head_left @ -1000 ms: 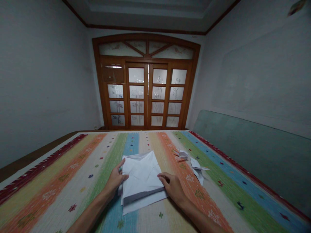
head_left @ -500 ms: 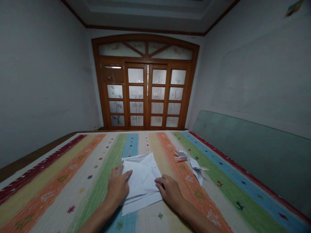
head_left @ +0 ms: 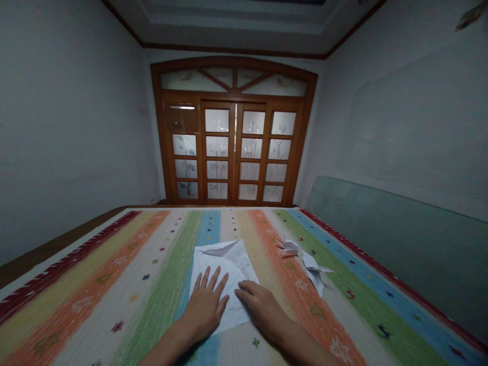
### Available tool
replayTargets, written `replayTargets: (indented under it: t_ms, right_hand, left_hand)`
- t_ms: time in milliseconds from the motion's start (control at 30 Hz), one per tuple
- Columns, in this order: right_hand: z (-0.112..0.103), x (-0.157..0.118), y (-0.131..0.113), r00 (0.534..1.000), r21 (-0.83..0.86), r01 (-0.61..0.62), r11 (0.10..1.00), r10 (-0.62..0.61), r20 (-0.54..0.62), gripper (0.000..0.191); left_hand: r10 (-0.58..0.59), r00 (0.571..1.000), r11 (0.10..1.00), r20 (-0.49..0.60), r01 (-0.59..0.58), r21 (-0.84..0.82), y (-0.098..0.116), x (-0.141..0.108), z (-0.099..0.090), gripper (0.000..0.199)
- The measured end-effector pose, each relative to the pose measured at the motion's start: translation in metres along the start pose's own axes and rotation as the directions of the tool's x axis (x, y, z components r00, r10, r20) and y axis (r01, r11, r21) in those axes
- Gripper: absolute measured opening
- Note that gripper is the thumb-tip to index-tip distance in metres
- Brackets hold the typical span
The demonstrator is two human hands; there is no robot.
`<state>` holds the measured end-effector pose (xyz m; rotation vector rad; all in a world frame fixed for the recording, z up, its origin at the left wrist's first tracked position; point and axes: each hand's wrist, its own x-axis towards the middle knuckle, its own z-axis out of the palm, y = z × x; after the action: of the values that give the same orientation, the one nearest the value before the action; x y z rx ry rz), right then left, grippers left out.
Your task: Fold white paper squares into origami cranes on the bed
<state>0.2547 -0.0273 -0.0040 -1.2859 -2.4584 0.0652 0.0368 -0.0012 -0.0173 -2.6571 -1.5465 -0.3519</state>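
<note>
A folded, creased sheet of white paper (head_left: 221, 259) lies on the striped cloth in front of me. My left hand (head_left: 205, 305) rests flat on the paper's lower left part, fingers spread. On the lower right part lies my right hand (head_left: 261, 305), its fingers bent slightly and reaching onto the paper, with nothing gripped. To the right are two small folded white paper pieces, one (head_left: 288, 247) farther back and another (head_left: 313, 268) nearer. The hands cover part of the sheet's lower half.
The cloth (head_left: 152, 300) with coloured stripes covers the table. A pale green panel (head_left: 381, 218) stands along the right wall. Wooden doors (head_left: 234, 152) with glass panes are at the back.
My left hand has moved from the paper's left edge onto its face and spread its fingers. My right hand has shifted slightly. The paper's lower flap now lies beneath the hands.
</note>
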Motion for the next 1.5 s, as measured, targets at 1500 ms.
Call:
replayTargets:
  t_ms: [1500]
  right_hand:
    - [0.023, 0.093, 0.042, 0.939, 0.004, -0.339, 0.941, 0.338, 0.067, 0.063]
  left_hand:
    - [-0.136, 0.99, 0.991, -0.033, 0.136, -0.017, 0.009, 0.025, -0.005, 0.052]
